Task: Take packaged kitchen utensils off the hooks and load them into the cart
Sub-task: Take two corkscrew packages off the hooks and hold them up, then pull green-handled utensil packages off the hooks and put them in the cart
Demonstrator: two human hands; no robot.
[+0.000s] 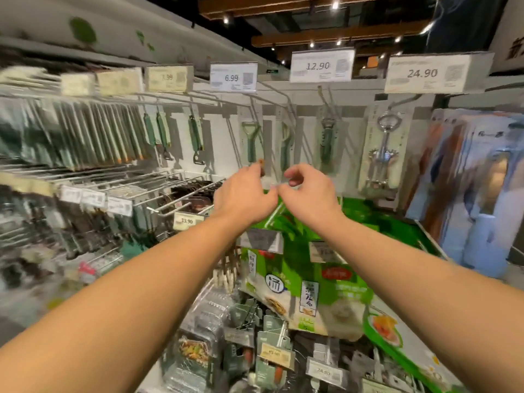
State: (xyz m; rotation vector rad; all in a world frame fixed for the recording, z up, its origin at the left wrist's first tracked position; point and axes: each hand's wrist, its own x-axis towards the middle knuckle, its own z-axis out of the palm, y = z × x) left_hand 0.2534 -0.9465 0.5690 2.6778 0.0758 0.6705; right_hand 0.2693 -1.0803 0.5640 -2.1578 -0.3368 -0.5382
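Far left: rows of packaged utensils (85, 131) crowd the hooks, blurred. Moving right, green-handled peelers (251, 143) hang under the 6.99 tag (233, 77), untouched as far as I can tell. My left hand (243, 191) reaches up just below them, fingers curled, seeming to pinch something small and brown I cannot identify. My right hand (307, 188) is beside it, thumbs almost touching, fingers curled; I cannot tell if it holds anything. Further right, a corkscrew pack (382, 148) hangs under the 24.90 tag (425, 73). No cart in view, so I judge loading has barely begun; most stock remains hanging.
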